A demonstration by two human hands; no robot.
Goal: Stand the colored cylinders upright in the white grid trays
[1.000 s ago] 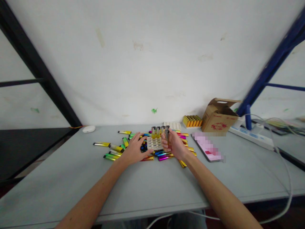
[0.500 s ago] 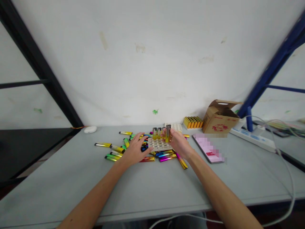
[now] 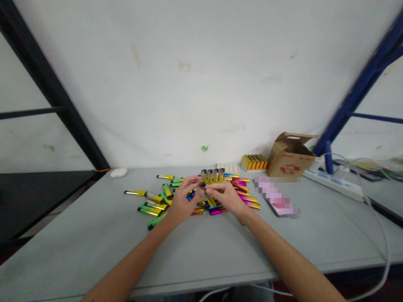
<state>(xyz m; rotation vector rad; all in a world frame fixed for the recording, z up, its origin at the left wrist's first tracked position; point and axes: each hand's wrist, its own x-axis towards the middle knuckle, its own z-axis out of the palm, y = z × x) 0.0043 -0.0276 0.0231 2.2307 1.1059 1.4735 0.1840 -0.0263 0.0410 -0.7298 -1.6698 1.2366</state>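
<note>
In the head view, my left hand [image 3: 184, 201] and my right hand [image 3: 228, 196] meet over the pile, fingertips pinched around one lighter [image 3: 202, 184]. Its dark top shows between the fingers, but most of its body is hidden. Just behind my fingertips, several yellow lighters [image 3: 216, 175] stand upright in a row; the pale holed tray seen under them earlier is now mostly covered by my hands. Loose metallic lighters in green, gold [image 3: 155, 198], blue, red and magenta [image 3: 250, 204] lie around both hands.
Behind the pile lies another pale holed tray [image 3: 234, 168]. Further right are a block of upright yellow lighters [image 3: 255, 162], an open cardboard box [image 3: 288, 157], a phone [image 3: 273, 195] and a white power strip [image 3: 335, 182] with cables. A white case [image 3: 119, 172] sits far left.
My right hand has moved left and down from the row, where another lighter now stands upright. My hands have come together around a lighter. More loose lighters show on the right.
</note>
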